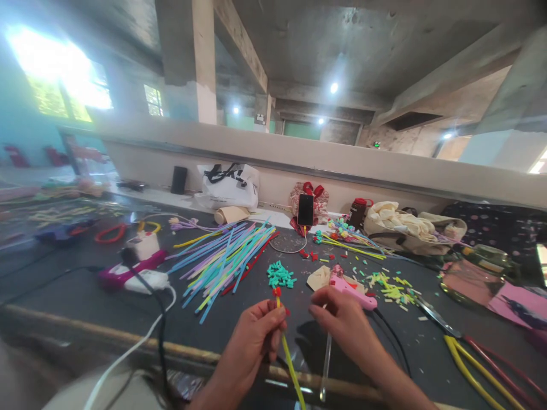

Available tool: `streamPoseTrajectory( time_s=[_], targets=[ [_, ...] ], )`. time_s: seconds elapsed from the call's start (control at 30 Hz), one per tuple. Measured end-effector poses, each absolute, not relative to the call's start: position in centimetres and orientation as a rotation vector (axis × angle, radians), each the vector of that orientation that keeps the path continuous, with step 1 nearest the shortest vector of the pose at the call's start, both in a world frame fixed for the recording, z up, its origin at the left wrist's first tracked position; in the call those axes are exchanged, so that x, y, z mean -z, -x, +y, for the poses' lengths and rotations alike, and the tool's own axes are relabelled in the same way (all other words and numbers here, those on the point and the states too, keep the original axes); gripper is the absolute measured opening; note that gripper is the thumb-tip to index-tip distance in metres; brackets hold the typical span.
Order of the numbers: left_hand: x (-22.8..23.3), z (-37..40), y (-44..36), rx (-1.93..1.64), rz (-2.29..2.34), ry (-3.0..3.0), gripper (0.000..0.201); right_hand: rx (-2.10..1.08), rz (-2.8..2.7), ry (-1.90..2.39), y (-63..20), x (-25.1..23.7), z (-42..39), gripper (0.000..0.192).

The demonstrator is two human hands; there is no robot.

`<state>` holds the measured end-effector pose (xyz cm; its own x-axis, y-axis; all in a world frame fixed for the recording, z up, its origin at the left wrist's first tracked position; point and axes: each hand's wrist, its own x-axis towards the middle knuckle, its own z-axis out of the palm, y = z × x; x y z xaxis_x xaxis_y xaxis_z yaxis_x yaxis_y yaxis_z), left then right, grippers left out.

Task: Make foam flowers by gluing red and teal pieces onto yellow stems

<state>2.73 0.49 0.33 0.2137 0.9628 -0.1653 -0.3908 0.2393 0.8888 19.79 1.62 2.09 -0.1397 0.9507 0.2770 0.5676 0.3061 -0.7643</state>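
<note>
My left hand (pixel 260 327) pinches a yellow-green stem (pixel 290 361), which looks like a pipe cleaner, near its top. A small red piece (pixel 277 291) sits at the stem's upper end, above my fingertips. My right hand (pixel 342 316) is beside a pink hot glue gun (pixel 352 293), its fingers loosely bent and partly covering the gun's near side. Whether they touch the gun is hard to see. A clear glue stick (pixel 327 364) points down from beneath that hand. Just beyond my left hand lies a heap of short teal pieces (pixel 281 275).
A bundle of coloured stems (pixel 231 256) lies left of centre. Yellow-green clippings (pixel 391 287) and scissors (pixel 440 319) are at right. A phone (pixel 305 209) stands at the back. A power strip (pixel 141 276) with trailing cables is at left; the glue gun's black cable (pixel 395 336) runs right.
</note>
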Motion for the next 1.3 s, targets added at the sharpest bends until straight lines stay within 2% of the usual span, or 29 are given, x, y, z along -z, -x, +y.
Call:
streamPoseTrajectory(
  time_s=[0.13,0.23,0.5,0.6,0.73,0.87,1.03,1.17,1.3],
  targets=[
    [-0.8,0.7,-2.7,-1.059,0.876,-0.786,0.020,-0.463,-1.671,1.534,-24.3,-4.2,2.2,0.020],
    [-1.0,0.9,-2.7,-1.034,0.878,-0.774,0.020,-0.315,-1.603,1.659,-27.5,-5.3,2.7,0.023],
    [-1.2,1.0,-2.6,-1.033,0.868,-0.785,0.019,-0.261,-1.636,1.739,-31.8,-3.7,4.1,0.037],
    [-0.8,1.0,-2.5,-1.026,0.856,-0.808,0.020,-0.319,-1.719,1.697,-31.8,-3.9,4.2,0.034],
    [-0.4,1.0,-2.4,-1.014,0.863,-0.852,0.021,-0.444,-1.834,1.645,-31.2,-4.5,4.2,0.020],
    [-0.2,0.9,-2.3,-1.001,0.867,-0.857,0.021,-0.362,-1.862,1.686,-30.9,-4.4,5.1,0.023],
    [-0.4,0.9,-2.3,-0.984,0.875,-0.853,0.023,-0.113,-1.878,1.767,-31.0,-3.6,6.7,0.044],
    [-0.6,0.8,-2.3,-0.962,0.898,-0.845,0.024,-0.099,-2.127,1.688,-30.8,-3.4,6.3,0.025],
    [-0.9,0.7,-2.4,-0.982,0.882,-0.841,0.024,-0.036,-2.351,1.670,-30.2,-3.2,6.1,0.032]
  ],
)
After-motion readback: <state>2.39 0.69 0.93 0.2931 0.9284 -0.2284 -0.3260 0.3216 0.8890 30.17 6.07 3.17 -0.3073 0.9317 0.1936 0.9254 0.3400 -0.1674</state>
